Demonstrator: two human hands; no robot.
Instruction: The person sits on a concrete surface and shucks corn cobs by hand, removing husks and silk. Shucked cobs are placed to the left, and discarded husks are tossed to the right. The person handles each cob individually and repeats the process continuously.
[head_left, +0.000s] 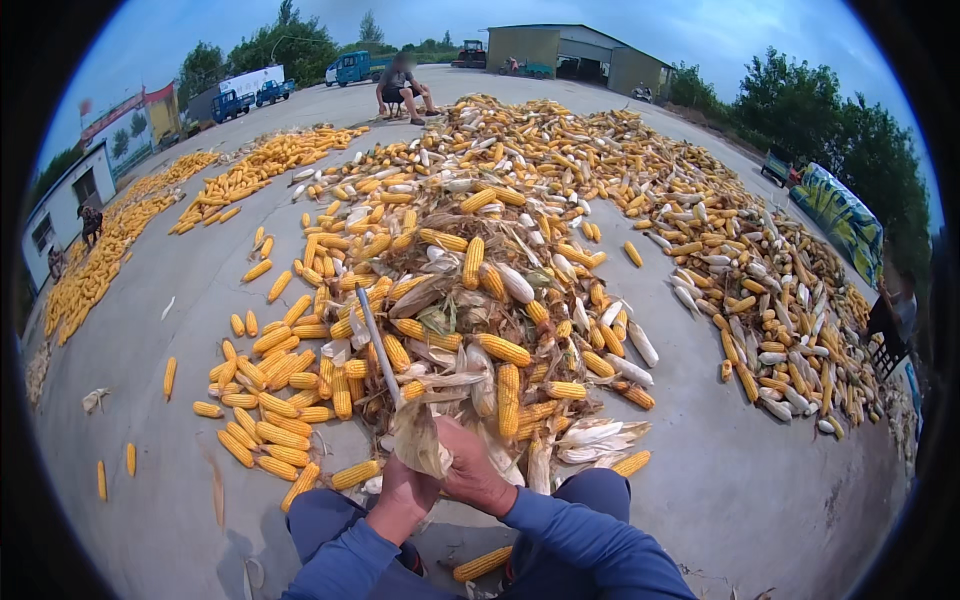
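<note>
Between my knees, my left hand (409, 487) and my right hand (471, 466) are together around an ear of corn partly wrapped in dry husk (420, 442). The right hand's fingers are on the husk; the left hand is closed beneath it, its fingertips hidden. Just beyond the hands, a long thin grey rod (379, 345) slants up over the pile, its lower end hidden behind the husk. A heap of corn ears, some bare and some in husk, with loose dry husks (487, 247), rises before me. Bare yellow ears (281, 439) lie to the left.
A second band of corn (780, 322) stretches along the right, where a person (896, 311) sits at the edge. Another person (403, 86) sits behind the heap. More people are by the far-left corn rows (97, 262). One bare ear (482, 564) lies between my feet on the concrete.
</note>
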